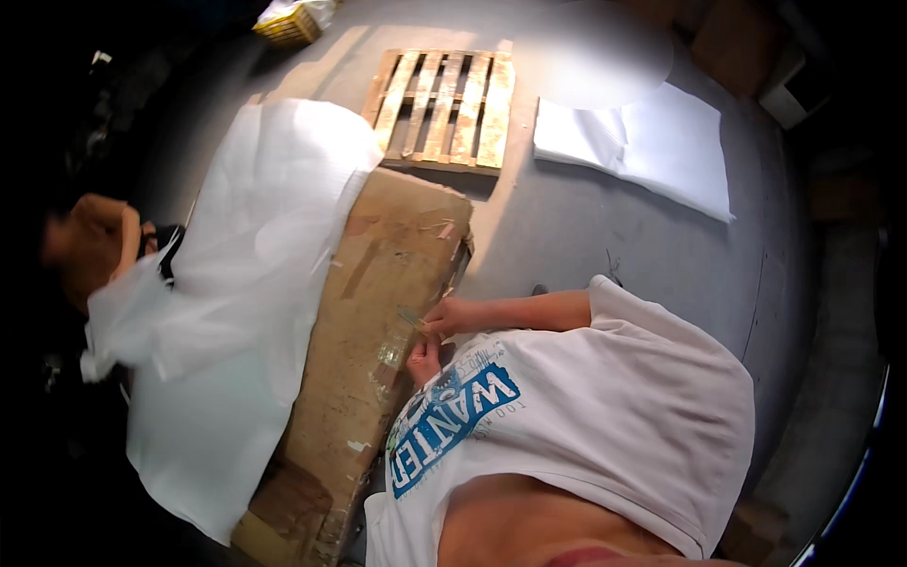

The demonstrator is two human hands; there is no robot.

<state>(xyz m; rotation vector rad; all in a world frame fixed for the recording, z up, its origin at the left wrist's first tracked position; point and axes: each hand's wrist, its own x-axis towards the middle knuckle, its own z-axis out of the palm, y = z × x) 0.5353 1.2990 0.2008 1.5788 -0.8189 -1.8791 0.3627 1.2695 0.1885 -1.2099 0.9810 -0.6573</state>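
A long, worn cardboard box (378,321) lies on the grey floor, with clear tape along its right edge. My right hand (452,317) reaches across from the right and pinches a small thin strip, apparently tape (412,317), at that edge. My left hand (424,360) sits just below it against the box's side. My white printed shirt (605,416) partly hides this hand, so its grip is unclear. A white foam sheet (255,274) covers the box's left side. Another person's hand (94,248) grips that sheet at the far left.
A wooden pallet (442,109) lies beyond the far end of the box. More folded white sheets (652,142) lie on the floor at the upper right. A yellow crate (288,24) stands at the top left. The surroundings on both sides are dark.
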